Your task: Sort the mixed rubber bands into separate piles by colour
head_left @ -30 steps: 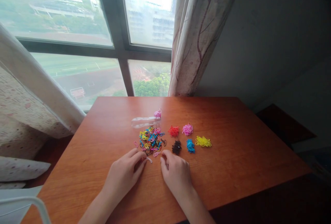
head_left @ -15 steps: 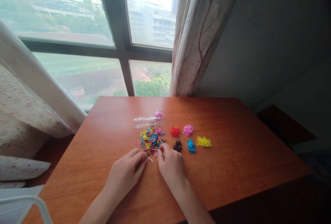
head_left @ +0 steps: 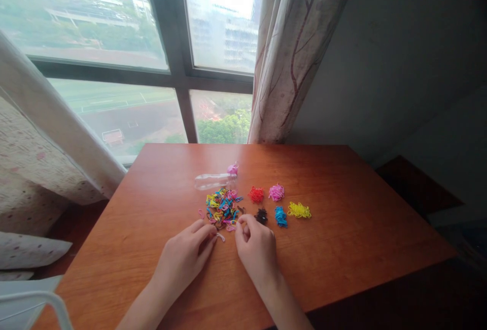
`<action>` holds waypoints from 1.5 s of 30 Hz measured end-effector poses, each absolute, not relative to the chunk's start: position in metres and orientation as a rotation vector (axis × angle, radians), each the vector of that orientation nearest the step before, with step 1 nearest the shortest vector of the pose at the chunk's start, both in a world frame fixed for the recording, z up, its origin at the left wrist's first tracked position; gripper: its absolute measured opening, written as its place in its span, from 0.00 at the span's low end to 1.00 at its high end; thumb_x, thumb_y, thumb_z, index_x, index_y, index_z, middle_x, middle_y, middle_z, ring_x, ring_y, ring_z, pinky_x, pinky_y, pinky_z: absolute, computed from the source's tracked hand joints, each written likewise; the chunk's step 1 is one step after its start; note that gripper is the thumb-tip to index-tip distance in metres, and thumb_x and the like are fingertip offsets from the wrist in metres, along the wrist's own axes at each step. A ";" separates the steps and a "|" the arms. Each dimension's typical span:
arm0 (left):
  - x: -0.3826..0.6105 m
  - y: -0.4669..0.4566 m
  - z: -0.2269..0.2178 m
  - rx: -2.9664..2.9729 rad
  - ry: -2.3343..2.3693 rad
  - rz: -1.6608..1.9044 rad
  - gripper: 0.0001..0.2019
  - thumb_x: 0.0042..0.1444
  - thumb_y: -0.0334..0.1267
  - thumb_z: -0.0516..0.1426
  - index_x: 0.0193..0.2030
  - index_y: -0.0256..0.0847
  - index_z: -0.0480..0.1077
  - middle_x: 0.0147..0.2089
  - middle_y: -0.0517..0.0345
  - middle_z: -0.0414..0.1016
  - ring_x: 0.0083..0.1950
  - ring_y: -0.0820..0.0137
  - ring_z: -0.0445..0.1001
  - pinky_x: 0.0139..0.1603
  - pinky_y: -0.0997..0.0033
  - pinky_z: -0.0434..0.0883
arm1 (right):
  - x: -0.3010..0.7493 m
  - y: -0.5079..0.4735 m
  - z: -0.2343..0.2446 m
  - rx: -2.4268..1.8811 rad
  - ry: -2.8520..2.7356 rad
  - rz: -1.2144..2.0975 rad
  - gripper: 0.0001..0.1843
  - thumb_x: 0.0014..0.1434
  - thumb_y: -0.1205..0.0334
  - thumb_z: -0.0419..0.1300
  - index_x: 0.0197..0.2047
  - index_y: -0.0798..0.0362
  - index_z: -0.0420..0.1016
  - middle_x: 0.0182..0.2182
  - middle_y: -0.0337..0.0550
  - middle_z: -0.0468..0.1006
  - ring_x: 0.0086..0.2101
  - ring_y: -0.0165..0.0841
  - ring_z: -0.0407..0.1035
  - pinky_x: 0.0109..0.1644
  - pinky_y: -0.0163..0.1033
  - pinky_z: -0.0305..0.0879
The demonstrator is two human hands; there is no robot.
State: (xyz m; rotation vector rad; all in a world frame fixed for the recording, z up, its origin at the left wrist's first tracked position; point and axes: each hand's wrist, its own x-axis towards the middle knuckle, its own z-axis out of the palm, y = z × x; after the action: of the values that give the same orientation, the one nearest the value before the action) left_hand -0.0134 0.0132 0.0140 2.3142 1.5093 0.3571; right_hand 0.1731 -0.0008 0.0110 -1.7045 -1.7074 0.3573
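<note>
A mixed heap of small coloured rubber bands (head_left: 221, 207) lies mid-table. Sorted little piles sit to its right: red (head_left: 256, 194), pink (head_left: 276, 192), black (head_left: 261, 215), blue (head_left: 280, 216), yellow (head_left: 299, 210). My right hand (head_left: 255, 249) rests just below the heap's right edge, fingers curled in a pinch on something I cannot make out. My left hand (head_left: 184, 256) lies on the table below the heap, its fingers bent together, fingertips beside a single pale pink band (head_left: 219, 237).
A clear plastic bottle (head_left: 210, 181) with a pink cap lies on its side behind the heap. The wooden table (head_left: 353, 228) stands against a window with curtains at both sides. A white chair back (head_left: 38, 302) shows at the lower left.
My right hand reached forward to the heap's right edge, then drew back a little with its fingers pinched. The left hand stayed where it was.
</note>
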 end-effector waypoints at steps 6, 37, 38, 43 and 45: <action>-0.014 0.013 0.011 2.332 1.514 0.347 0.12 0.66 0.42 0.48 0.41 0.47 0.72 0.41 0.59 0.75 0.40 0.68 0.77 0.36 0.73 0.68 | 0.243 -0.010 0.010 -1.800 -1.520 0.203 0.15 0.65 0.54 0.52 0.34 0.52 0.75 0.19 0.36 0.71 0.20 0.30 0.65 0.28 0.32 0.55; -0.013 0.013 0.013 2.284 1.447 0.468 0.09 0.64 0.38 0.50 0.38 0.46 0.71 0.38 0.61 0.75 0.36 0.72 0.75 0.35 0.77 0.67 | 0.290 -0.022 -0.011 -1.784 -1.605 0.104 0.17 0.67 0.53 0.51 0.38 0.51 0.79 0.30 0.45 0.81 0.27 0.33 0.74 0.34 0.34 0.66; -0.012 0.012 0.013 2.273 1.429 0.484 0.09 0.64 0.38 0.50 0.38 0.46 0.71 0.37 0.61 0.75 0.35 0.72 0.74 0.35 0.77 0.67 | 0.281 -0.023 -0.010 -1.748 -1.636 0.143 0.16 0.67 0.55 0.51 0.38 0.51 0.78 0.30 0.45 0.81 0.28 0.33 0.74 0.35 0.34 0.65; -0.002 0.019 0.021 2.265 1.341 0.541 0.08 0.64 0.36 0.50 0.38 0.45 0.71 0.35 0.61 0.74 0.31 0.74 0.70 0.33 0.77 0.65 | 0.238 -0.030 -0.006 -1.605 -1.785 0.288 0.12 0.66 0.63 0.51 0.37 0.50 0.77 0.28 0.40 0.78 0.28 0.31 0.72 0.35 0.33 0.62; 0.009 0.027 0.030 2.282 1.307 0.556 0.08 0.64 0.36 0.51 0.38 0.45 0.72 0.36 0.61 0.74 0.31 0.74 0.70 0.33 0.77 0.65 | 0.226 -0.033 -0.006 -1.582 -1.822 0.348 0.11 0.66 0.65 0.52 0.37 0.49 0.76 0.27 0.38 0.77 0.28 0.31 0.71 0.34 0.32 0.60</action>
State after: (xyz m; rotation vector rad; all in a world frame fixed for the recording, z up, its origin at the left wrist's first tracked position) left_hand 0.0090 0.0274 0.0300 2.2824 1.3065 0.5563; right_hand 0.2257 -0.0325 -0.0055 -1.5823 -1.8216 0.3477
